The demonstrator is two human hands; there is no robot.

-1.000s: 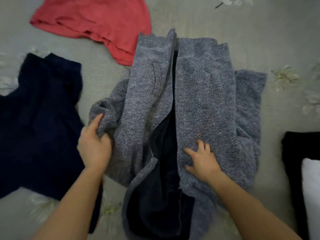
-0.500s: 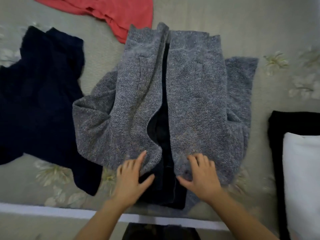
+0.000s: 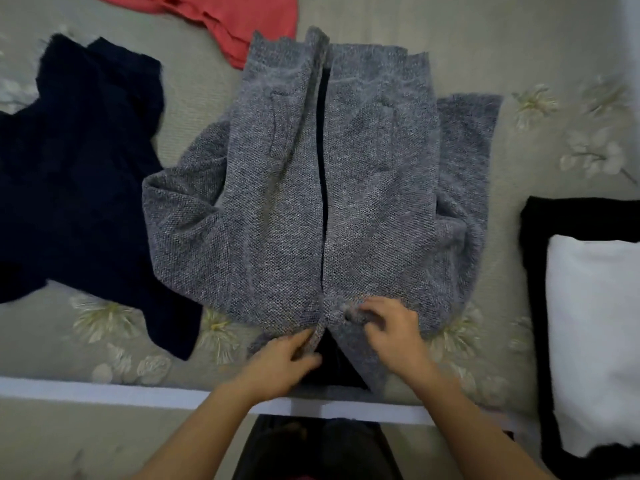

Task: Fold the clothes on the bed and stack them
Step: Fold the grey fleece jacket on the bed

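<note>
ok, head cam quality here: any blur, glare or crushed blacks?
Head view: dim, flat light, no glare, no hard shadows; soft throughout, left hand and right hand motion-smeared; grey cardigan knit readable, navy garment a near-featureless dark mass.

left hand (image 3: 280, 362): bare | right hand (image 3: 394, 336): bare | forearms (image 3: 194, 434): bare, unsleeved | lower body: dark garment (image 3: 318, 448)

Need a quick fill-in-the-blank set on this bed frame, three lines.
1. The left hand and right hand grip the ___ knit cardigan.
2. The navy garment lies on the cardigan's ___ side.
3. The white folded cloth rests on a ___ folded garment.
Missing: grey; left; black.
</note>
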